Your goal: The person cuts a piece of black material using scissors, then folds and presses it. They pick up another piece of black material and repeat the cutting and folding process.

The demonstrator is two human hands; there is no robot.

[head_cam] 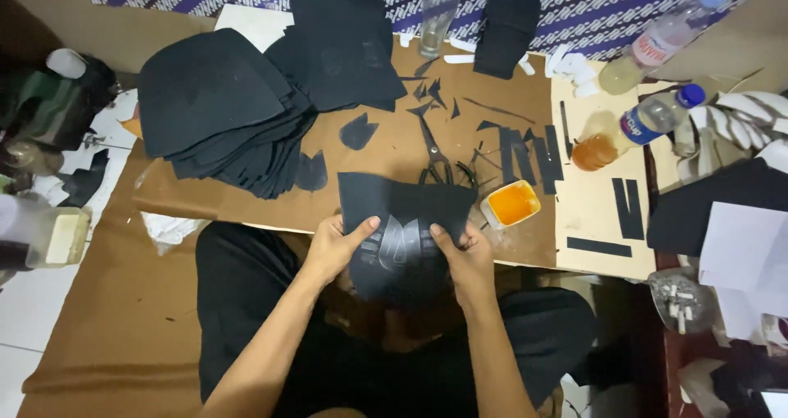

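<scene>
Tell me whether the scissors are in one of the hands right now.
No. The scissors lie on the brown board beyond the black piece, which the left hand and right hand both grip.

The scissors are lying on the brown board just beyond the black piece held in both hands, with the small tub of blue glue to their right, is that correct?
Not quite: the head view shows the small tub holds orange glue, not blue. The rest stands: the scissors lie on the brown board beyond the black piece held by the left hand and right hand.

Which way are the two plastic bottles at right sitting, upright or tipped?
Tipped. Both bottles lie on their sides on the work surface, blue caps pointing upper right.
</scene>
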